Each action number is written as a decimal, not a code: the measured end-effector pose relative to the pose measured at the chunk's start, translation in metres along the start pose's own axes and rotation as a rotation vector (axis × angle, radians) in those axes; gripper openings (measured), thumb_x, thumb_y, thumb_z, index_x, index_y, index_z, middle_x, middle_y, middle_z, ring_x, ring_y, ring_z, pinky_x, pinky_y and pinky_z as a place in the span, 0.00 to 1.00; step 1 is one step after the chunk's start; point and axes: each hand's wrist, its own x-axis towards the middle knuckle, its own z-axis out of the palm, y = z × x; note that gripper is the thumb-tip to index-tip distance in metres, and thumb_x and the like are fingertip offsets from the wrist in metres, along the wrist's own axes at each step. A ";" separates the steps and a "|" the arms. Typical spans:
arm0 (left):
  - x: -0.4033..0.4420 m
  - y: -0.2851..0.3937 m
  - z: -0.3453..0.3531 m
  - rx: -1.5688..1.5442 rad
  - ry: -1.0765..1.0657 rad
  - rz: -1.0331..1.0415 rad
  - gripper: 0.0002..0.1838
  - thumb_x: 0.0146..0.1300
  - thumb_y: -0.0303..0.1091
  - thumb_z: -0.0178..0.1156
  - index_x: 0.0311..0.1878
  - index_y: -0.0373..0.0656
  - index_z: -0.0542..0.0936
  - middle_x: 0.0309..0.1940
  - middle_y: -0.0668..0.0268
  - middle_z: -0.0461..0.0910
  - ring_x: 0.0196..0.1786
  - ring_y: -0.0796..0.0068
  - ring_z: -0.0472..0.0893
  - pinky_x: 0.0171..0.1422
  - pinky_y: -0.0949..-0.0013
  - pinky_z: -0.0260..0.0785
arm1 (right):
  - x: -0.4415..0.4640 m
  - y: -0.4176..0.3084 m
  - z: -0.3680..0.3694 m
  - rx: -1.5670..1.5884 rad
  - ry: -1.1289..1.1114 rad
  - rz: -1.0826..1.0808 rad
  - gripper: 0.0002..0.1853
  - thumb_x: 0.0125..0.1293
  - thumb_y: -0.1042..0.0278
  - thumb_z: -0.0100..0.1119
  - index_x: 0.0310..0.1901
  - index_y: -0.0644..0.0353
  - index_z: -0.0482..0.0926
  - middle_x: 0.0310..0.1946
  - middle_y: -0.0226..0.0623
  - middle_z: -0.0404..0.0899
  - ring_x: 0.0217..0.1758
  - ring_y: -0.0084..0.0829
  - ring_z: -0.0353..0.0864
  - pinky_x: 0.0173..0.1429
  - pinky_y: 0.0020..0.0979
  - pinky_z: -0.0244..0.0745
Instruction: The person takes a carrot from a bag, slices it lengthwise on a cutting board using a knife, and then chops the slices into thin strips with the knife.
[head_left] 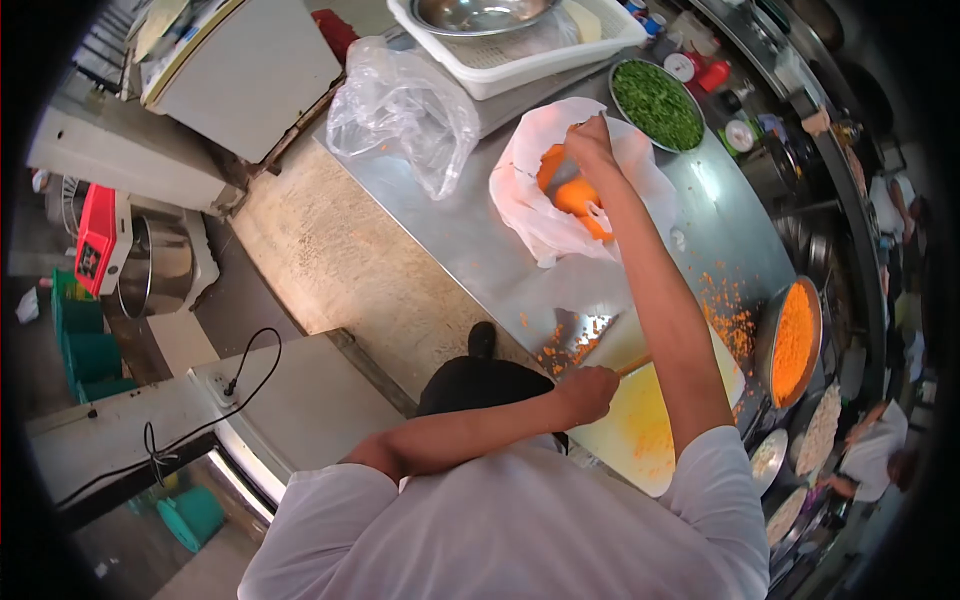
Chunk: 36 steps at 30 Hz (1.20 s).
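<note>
My left hand (587, 395) is closed around a wooden handle (635, 364) above the cutting board (625, 425). My right forearm hides whatever the handle joins, so the tool's kind does not show. Yellow-orange stains and chopped orange bits cover part of the board. Stretched far forward, my right hand (590, 143) is at the mouth of a white plastic bag (525, 215), its fingers curled in. What they grip cannot be made out. Large orange pieces, seemingly carrots (577, 197), lie inside the bag. Beside the board is a shiny metal surface (578, 330) with orange bits on it.
A bowl of chopped greens (657, 105) stands behind the bag, and a bowl of minced orange pieces (796, 343) sits at right. Clear plastic bags (405, 110) and a white basket (540, 65) are farther back on the steel table (400, 190). A co-worker (875, 455) is at far right.
</note>
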 end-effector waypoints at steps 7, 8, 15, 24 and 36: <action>0.001 0.011 -0.018 0.018 -0.139 -0.076 0.10 0.52 0.25 0.56 0.38 0.31 0.77 0.37 0.43 0.80 0.44 0.44 0.82 0.48 0.50 0.75 | -0.085 -0.009 -0.093 0.377 0.041 -0.025 0.35 0.38 0.78 0.77 0.52 0.64 0.71 0.45 0.40 0.78 0.48 0.32 0.79 0.52 0.31 0.75; 0.001 0.013 -0.019 0.025 -0.121 -0.095 0.11 0.52 0.26 0.58 0.38 0.32 0.78 0.38 0.45 0.81 0.44 0.46 0.82 0.49 0.50 0.75 | -0.100 -0.015 -0.109 0.473 -0.042 -0.050 0.38 0.37 0.78 0.79 0.53 0.62 0.70 0.46 0.39 0.78 0.49 0.30 0.78 0.54 0.31 0.74; 0.009 0.000 -0.007 0.178 -0.117 -0.107 0.12 0.51 0.26 0.57 0.38 0.29 0.78 0.36 0.41 0.81 0.43 0.42 0.82 0.48 0.47 0.74 | -0.220 -0.024 -0.222 0.566 0.139 -0.234 0.36 0.39 0.81 0.78 0.53 0.61 0.71 0.47 0.38 0.78 0.50 0.30 0.79 0.55 0.31 0.76; -0.001 0.003 -0.007 0.077 0.002 -0.117 0.10 0.53 0.28 0.55 0.31 0.28 0.77 0.21 0.42 0.78 0.29 0.46 0.83 0.35 0.53 0.74 | -0.378 0.130 -0.264 0.636 0.550 -0.044 0.31 0.43 0.80 0.77 0.51 0.62 0.74 0.44 0.34 0.79 0.48 0.28 0.80 0.55 0.30 0.77; -0.012 0.023 0.062 0.366 0.284 -0.017 0.05 0.51 0.24 0.54 0.29 0.31 0.75 0.26 0.37 0.78 0.33 0.37 0.80 0.39 0.43 0.74 | -0.416 0.257 -0.193 -0.176 0.745 -0.259 0.27 0.59 0.73 0.64 0.61 0.62 0.71 0.60 0.46 0.74 0.62 0.43 0.74 0.63 0.38 0.71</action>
